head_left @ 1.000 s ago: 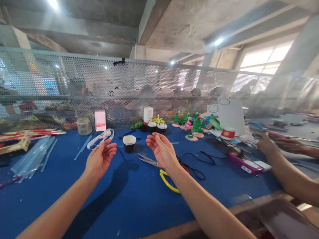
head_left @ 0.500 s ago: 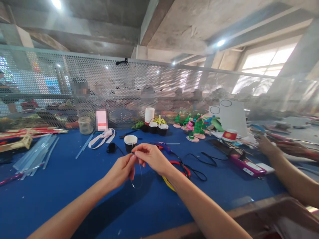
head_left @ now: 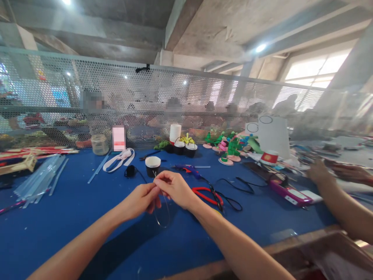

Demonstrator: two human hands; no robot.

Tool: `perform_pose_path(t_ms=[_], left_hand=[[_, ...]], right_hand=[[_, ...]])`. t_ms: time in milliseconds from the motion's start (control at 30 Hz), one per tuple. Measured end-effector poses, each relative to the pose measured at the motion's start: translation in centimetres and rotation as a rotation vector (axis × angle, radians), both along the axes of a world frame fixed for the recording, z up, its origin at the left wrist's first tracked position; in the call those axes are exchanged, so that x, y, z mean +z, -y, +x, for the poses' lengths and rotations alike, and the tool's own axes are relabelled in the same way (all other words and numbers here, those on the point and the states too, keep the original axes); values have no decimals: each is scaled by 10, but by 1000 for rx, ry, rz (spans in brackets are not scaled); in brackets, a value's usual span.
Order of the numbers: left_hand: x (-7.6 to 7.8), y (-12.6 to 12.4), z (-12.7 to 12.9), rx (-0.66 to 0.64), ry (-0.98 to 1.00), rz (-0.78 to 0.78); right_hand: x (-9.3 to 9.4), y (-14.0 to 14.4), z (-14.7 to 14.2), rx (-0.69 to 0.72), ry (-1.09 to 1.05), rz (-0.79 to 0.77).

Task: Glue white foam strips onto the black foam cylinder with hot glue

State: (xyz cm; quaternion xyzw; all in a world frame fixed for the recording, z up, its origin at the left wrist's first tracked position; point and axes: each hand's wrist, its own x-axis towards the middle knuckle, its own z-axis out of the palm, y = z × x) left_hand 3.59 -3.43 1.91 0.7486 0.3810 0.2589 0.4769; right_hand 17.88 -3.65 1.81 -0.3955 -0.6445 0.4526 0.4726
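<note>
A thin wire [head_left: 162,226] hangs in a loop beneath my fingers, its ends poking up above them. My left hand [head_left: 143,198] pinches it from one side, and the fingertips of my right hand [head_left: 174,187] close on it from the other; the two hands touch. Just beyond them stands a small paper cup [head_left: 153,164], white inside with a black outer wrap. Left of the cup lies a black ball of cord [head_left: 131,171], with a strand running toward my hands. Red-handled pliers [head_left: 204,191] rest by my right wrist.
A blue glue gun [head_left: 189,170] lies beyond my right hand. Clear glue sticks [head_left: 40,179] are piled at left, near a glass jar [head_left: 100,144]. Two small handled buckets [head_left: 190,149] and green figures [head_left: 233,147] stand at the back. A co-worker's arm [head_left: 338,202] reaches in at right.
The wire loop under my hands has widened and hangs slightly lower. My hands stay together, with the right fingertips shifted a little. More of the red pliers shows now.
</note>
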Motion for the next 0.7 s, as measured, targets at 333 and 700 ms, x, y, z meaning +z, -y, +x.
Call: perform_pose_path(t_ms=[333, 700], left_hand=[[5, -7, -2, 311, 380, -113], [-5, -1, 4, 373, 555, -166]], right_hand=[[-10, 2, -4, -99, 194, 221], [-13, 6, -2, 19, 75, 79]])
